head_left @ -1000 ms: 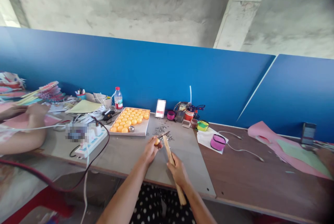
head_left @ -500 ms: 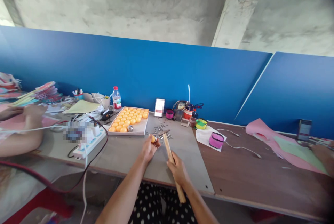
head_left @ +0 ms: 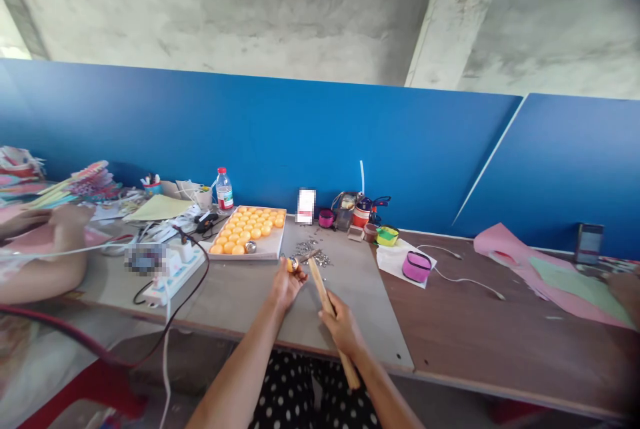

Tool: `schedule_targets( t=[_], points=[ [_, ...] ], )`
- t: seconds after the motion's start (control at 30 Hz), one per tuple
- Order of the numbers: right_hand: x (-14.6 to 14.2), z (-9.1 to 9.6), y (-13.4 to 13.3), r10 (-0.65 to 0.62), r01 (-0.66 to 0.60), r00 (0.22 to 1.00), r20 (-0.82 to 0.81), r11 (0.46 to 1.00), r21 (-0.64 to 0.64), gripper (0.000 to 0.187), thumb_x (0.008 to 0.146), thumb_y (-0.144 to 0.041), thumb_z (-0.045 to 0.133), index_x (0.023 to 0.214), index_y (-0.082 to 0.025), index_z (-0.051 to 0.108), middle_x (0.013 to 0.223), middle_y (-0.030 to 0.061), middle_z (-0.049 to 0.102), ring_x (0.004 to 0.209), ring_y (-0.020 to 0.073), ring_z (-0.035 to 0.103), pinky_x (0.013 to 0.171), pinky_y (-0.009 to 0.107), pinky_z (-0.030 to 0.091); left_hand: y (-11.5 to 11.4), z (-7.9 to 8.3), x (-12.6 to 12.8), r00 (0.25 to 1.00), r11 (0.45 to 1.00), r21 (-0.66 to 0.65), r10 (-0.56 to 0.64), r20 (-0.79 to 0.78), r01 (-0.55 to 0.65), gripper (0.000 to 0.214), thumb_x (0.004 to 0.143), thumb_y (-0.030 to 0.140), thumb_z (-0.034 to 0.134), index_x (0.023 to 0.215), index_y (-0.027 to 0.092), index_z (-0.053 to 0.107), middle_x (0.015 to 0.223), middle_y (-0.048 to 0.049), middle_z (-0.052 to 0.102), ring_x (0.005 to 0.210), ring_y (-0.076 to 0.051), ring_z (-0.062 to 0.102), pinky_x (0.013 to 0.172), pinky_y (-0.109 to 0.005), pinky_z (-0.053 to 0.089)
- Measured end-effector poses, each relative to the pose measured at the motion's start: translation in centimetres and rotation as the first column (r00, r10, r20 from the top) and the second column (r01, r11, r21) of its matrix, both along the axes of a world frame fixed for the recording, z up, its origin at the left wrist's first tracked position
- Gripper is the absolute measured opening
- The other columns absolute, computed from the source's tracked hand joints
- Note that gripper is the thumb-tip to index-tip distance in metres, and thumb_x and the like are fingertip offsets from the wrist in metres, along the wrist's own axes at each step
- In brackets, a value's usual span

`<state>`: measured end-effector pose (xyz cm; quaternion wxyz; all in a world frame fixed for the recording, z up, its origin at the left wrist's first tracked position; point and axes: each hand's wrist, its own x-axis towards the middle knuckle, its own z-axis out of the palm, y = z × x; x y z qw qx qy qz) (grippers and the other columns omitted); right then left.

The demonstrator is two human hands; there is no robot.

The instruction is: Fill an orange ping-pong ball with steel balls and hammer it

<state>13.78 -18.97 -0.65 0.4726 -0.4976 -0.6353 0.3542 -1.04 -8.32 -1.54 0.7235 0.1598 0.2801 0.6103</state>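
Left hand [head_left: 287,288] is pinching an orange ball [head_left: 291,265], which is sitting at the right hand [head_left: 344,330]'s 11 o'clock. That one's gripping a hammer [head_left: 319,284], head hovering by the ball, can't tell if touching. Guessing we're seeing tapping; next move's calling for steady aim.

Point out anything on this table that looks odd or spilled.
A shiny metal piece sits in the tray near its front edge, odd beside the orange balls. Small metal bits lie scattered on the table near the hammer, as if spilled, though possibly just laid out that way.
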Motion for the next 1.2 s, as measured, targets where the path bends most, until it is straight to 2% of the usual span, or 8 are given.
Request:
schedule_targets(
  t=[0.13, 0.27, 0.43, 0.53, 0.67, 0.87, 1.03, 1.2],
  points=[
    [0.0, -0.3, 0.1, 0.001, 0.000, 0.999, 0.033, 1.000, -0.019, 0.050, 0.071, -0.021, 0.051, 0.120, -0.015, 0.055, 0.090, 0.0025, 0.066, 0.079, 0.0190, 0.060, 0.076, 0.030, 0.048, 0.1, -0.2, 0.2, 1.000, 1.000, -0.004, 0.023, -0.009, -0.023, 0.043, 0.088, 0.048, 0.039, 0.064, 0.016, 0.053, 0.052, -0.0021, 0.055, 0.046, -0.012, 0.051, 0.060, -0.030, 0.047],
    [0.0, -0.4, 0.2, 0.012, -0.012, 0.999, 0.033, 1.000, -0.014, 0.050, 0.070, -0.020, 0.052, 0.120, -0.016, 0.056, 0.100, 0.0042, 0.066, 0.088, 0.0207, 0.059, 0.083, 0.032, 0.046, -0.1, -0.2, 0.4, 1.000, 1.000, 0.008, 0.016, -0.025, -0.016, 0.042, 0.087, 0.048, 0.042, 0.064, 0.015, 0.053, 0.052, -0.0026, 0.055, 0.046, -0.012, 0.051, 0.060, -0.030, 0.047],
    [0.1, -0.2, 0.1, 0.006, -0.006, 1.000, 0.010, 1.000, -0.014, 0.050, 0.071, -0.021, 0.051, 0.121, -0.016, 0.054, 0.092, 0.0025, 0.066, 0.081, 0.0191, 0.059, 0.077, 0.031, 0.047, -0.1, -0.2, 0.5, 0.998, 0.999, 0.005, 0.034, -0.045, -0.034, 0.040, 0.085, 0.049, 0.046, 0.064, 0.016, 0.052, 0.051, -0.0011, 0.054, 0.046, -0.012, 0.051, 0.061, -0.031, 0.047],
    [0.0, 0.1, 0.0, 0.035, -0.034, 0.999, 0.028, 0.999, -0.015, 0.048, 0.070, -0.019, 0.051, 0.118, -0.017, 0.057, 0.094, 0.0029, 0.066, 0.084, 0.0203, 0.059, 0.079, 0.032, 0.047, 0.0, -0.2, 0.5, 0.998, 1.000, -0.001, 0.030, -0.053, -0.030, 0.038, 0.083, 0.049, 0.048, 0.064, 0.016, 0.051, 0.052, -0.0014, 0.054, 0.047, -0.013, 0.052, 0.060, -0.030, 0.047],
    [0.0, 0.1, -0.1, -0.005, 0.004, 1.000, -0.021, 1.000, -0.003, 0.050, 0.071, -0.021, 0.053, 0.121, -0.017, 0.055, 0.095, 0.0025, 0.066, 0.085, 0.0197, 0.058, 0.080, 0.031, 0.047, 0.0, -0.1, 0.6, 0.997, 0.999, -0.002, 0.038, -0.070, -0.038, 0.036, 0.083, 0.049, 0.049, 0.065, 0.017, 0.050, 0.053, -0.0006, 0.054, 0.046, -0.012, 0.051, 0.063, -0.031, 0.047],
    [-0.1, -0.1, 0.0, 0.014, -0.014, 1.000, 0.007, 1.000, -0.019, 0.047, 0.071, -0.020, 0.052, 0.117, -0.016, 0.057, 0.094, 0.0034, 0.066, 0.084, 0.0200, 0.059, 0.079, 0.030, 0.047, -0.3, 0.1, 0.9, 0.994, 0.998, 0.034, 0.047, -0.103, -0.044, 0.020, 0.084, 0.038, 0.050, 0.079, 0.019, 0.051, 0.054, 0.0010, 0.055, 0.047, -0.014, 0.053, 0.061, -0.031, 0.047],
    [0.2, -0.4, 0.0, -0.075, 0.075, 0.996, -0.043, 0.997, 0.000, 0.051, 0.074, -0.025, 0.052, 0.123, -0.014, 0.052, 0.096, 0.0040, 0.065, 0.083, 0.0198, 0.059, 0.078, 0.031, 0.048, -0.4, -0.2, 1.0, 0.990, 0.996, 0.067, 0.071, -0.122, -0.063, 0.018, 0.084, 0.037, 0.051, 0.087, 0.020, 0.052, 0.057, 0.0011, 0.056, 0.046, -0.014, 0.054, 0.061, -0.032, 0.047],
    [0.1, -0.3, -0.1, 0.009, -0.008, 1.000, 0.014, 1.000, -0.016, 0.048, 0.071, -0.020, 0.053, 0.118, -0.017, 0.057, 0.095, 0.0032, 0.066, 0.086, 0.0211, 0.059, 0.080, 0.032, 0.047, -0.2, -0.3, 0.9, 0.991, 0.996, 0.062, 0.071, -0.111, -0.065, 0.022, 0.083, 0.041, 0.050, 0.086, 0.019, 0.053, 0.056, 0.0009, 0.055, 0.046, -0.014, 0.053, 0.060, -0.032, 0.047]
  ],
)
